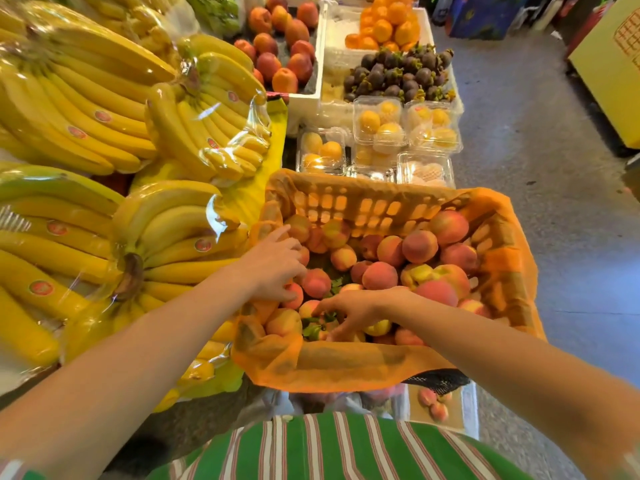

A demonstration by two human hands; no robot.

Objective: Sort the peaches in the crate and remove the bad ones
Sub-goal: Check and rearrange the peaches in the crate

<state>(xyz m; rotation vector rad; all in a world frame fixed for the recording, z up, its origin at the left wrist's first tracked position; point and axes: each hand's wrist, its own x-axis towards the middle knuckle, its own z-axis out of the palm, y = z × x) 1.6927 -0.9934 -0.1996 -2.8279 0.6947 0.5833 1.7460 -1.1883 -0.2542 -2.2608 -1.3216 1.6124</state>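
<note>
Orange-lined crate (363,206): my left hand (273,268) rests on the peaches (419,245), fingers spread apart. My right hand (353,310) digs among leaves (311,330), grip unclear.

Left hand (273,268) reaching forward, palm down — fingers spread, right hand (356,310) nearer, fingers curled downward.

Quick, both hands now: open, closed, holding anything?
Left hand: open, fingers spread over peaches in the crate.
Right hand: fingers down among peaches; grip cannot be told.
</note>
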